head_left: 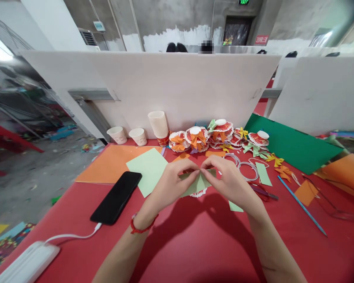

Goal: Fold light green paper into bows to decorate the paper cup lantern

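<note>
Between my two hands is a small piece of light green paper [198, 184], pinched and gathered at its middle. My left hand [175, 177] grips it with thumb and forefinger, the fingertips almost meeting those of my right hand [224, 175], which pinches the other side. Partly hidden beneath the paper is a red and white piece with a fringed edge [199, 193]. A larger light green sheet [147, 169] lies left of my left hand. By my right wrist are scissors [261, 190], partly covered, and a green paper strip [235, 206].
Cut paper cups with fringes and paper bows [197, 135] line the white partition [177, 86]. Stacked cups [158, 124] and two single cups stand left of them. A black phone [116, 197], cabled to a white power bank [29, 261], lies left; a blue pencil-like stick [302, 205] lies right.
</note>
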Motion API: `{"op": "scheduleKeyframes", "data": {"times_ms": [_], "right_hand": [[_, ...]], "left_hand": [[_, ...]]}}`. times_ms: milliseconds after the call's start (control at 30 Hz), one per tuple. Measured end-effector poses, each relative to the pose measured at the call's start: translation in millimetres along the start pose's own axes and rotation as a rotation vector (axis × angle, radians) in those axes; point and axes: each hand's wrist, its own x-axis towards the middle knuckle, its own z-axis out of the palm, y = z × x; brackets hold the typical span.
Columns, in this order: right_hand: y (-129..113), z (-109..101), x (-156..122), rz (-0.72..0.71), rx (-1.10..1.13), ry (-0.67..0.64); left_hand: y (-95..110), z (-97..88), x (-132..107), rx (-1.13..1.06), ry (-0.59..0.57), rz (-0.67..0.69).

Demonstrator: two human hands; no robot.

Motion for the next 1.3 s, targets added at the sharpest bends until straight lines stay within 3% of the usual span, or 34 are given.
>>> {"op": "scheduleKeyframes", "data": {"times_ms": [200,367,500,667,1300], "right_hand": [[-1,-10,-4,-0.054,-0.096,-0.029],[2,-22,-5,0.003,-0.065,0.017],[1,-17,-2,-0.018,0.045,0.103],[-2,-11,0,-0.035,0.128,0.057],[7,-30,-5,0.025,-0.022,0.147]], "left_hand": [[2,-8.9,0,-0.019,-0.022,-0.015],[0,-15.9,0,-0.062,0.028,-0.075],[1,-14.2,-1,-0.068,0.049,-0.071],[5,-12.4,-3,-0.044,0.019,-0.063],[-2,-38.3,-6,0.035,0.029,-0.067]]}}
